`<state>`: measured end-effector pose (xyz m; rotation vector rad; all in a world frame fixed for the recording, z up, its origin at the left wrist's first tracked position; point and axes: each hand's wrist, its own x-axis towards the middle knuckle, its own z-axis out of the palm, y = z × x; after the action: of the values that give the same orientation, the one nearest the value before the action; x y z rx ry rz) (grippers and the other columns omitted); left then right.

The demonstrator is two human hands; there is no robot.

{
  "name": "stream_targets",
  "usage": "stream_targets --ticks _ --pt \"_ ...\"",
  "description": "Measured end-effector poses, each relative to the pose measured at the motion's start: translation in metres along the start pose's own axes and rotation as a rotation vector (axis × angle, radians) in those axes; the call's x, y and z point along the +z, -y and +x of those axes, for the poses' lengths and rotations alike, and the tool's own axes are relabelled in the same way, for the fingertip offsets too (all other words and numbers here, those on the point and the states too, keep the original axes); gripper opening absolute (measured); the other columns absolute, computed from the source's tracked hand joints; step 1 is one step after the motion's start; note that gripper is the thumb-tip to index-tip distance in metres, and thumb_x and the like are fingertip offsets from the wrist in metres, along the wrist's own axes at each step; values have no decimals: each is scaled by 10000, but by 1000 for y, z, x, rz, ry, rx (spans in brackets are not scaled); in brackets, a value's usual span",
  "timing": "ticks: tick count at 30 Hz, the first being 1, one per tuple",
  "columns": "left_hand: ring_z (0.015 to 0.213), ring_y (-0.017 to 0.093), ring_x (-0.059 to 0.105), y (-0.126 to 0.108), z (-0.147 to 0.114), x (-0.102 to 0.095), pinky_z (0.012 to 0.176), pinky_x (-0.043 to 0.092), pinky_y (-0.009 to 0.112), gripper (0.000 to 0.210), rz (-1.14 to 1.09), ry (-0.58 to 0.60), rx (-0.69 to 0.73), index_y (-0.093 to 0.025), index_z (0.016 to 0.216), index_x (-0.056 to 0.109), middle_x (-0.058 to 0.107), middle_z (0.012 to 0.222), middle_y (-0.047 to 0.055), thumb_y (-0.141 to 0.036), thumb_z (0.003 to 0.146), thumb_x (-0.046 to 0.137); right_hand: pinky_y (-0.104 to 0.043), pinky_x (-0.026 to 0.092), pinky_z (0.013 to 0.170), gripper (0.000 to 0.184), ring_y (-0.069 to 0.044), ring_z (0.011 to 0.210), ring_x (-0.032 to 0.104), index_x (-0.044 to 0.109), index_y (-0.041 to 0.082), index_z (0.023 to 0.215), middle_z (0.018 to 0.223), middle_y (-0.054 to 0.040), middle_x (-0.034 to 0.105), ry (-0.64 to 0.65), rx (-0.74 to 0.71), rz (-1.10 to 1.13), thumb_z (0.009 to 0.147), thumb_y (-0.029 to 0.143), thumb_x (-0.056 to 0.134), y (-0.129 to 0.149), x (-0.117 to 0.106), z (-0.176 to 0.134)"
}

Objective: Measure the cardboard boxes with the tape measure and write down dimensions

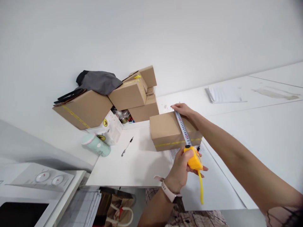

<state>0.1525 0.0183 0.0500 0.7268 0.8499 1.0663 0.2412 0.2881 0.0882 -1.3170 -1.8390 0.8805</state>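
A yellow tape measure [194, 158] is gripped in my left hand [178, 170], its yellow strap hanging down. The numbered metal blade [182, 127] runs out across the top of a brown cardboard box [163, 127] sealed with yellow tape along its near side. At the box's far edge, my right hand [183, 110] pinches the blade's end between its fingers; the very tip is hidden. The box rests on the white table [142, 170], partly over printed paper.
More cardboard boxes [129, 94] are stacked at the back left, with a grey cloth [99, 82] on top. A mint-green bottle [96, 145] and a pen [127, 146] lie left of the box. Papers [222, 94] sit at the back right. A paper bag [120, 209] is below the table.
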Motion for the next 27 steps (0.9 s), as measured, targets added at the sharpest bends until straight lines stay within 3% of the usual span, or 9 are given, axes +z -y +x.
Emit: stream_targets --ticks 3,6,8,11,14,16,19,23,27 --pt "714 256 738 0 -28 -29 459 537 293 639 79 -61 145 -267 1138 576 645 1108 88 -609 658 823 -312 463 1057 481 -230 1238 613 642 202 1334 1395 -109 667 -157 -47 147 1033 508 423 -12 -33 -31" --pt "849 256 738 0 -52 -74 596 598 304 724 201 -299 334 -305 1287 517 651 1062 64 -546 696 860 -376 506 1022 467 -254 1150 658 678 213 1230 1214 -140 731 -405 24 316 994 566 482 -52 -56 -83" --pt "869 250 731 0 -55 -103 626 601 306 728 273 -392 382 -294 1300 505 645 1051 58 -541 712 857 -402 516 1005 489 -265 1095 670 701 222 1175 1134 -135 738 -412 129 302 974 616 491 -81 -56 -120" --pt "826 247 733 -3 -41 -131 570 578 295 678 338 -395 351 -272 1236 510 621 1019 40 -588 725 826 -411 528 993 612 -268 1100 664 650 246 1314 1157 -124 725 -288 231 308 974 696 412 -104 -42 -158" --pt "778 236 733 -13 -21 -138 529 560 284 649 343 -329 312 -258 1177 502 603 1024 29 -626 725 789 -385 541 988 652 -263 1179 631 571 305 1442 1294 -96 676 -198 172 314 961 719 425 -96 -29 -165" --pt "756 212 720 -28 -12 -135 518 547 269 620 362 -286 325 -257 1179 499 606 1038 32 -600 742 776 -377 535 994 658 -267 1199 606 550 323 1476 1346 -90 635 -224 96 239 944 704 481 -80 -31 -155" --pt "726 179 694 -59 -5 -128 508 521 250 582 405 -238 386 -257 1196 498 622 1063 39 -548 768 766 -403 514 996 661 -259 1068 629 522 335 1514 1244 -99 617 -287 17 37 942 665 508 -53 -45 -131" --pt "688 160 678 -98 7 -122 481 486 242 587 438 -212 439 -240 1193 512 636 1128 62 -544 756 759 -466 492 978 592 -269 934 632 590 318 1431 1096 -98 586 -342 12 -199 945 645 502 -28 -55 -102" --pt "677 159 674 -114 16 -120 499 496 256 574 474 -230 430 -232 1169 532 642 1082 56 -544 743 760 -499 479 955 509 -344 1078 588 656 252 1271 1207 -156 586 -435 -3 -312 970 611 457 -18 -43 -80"
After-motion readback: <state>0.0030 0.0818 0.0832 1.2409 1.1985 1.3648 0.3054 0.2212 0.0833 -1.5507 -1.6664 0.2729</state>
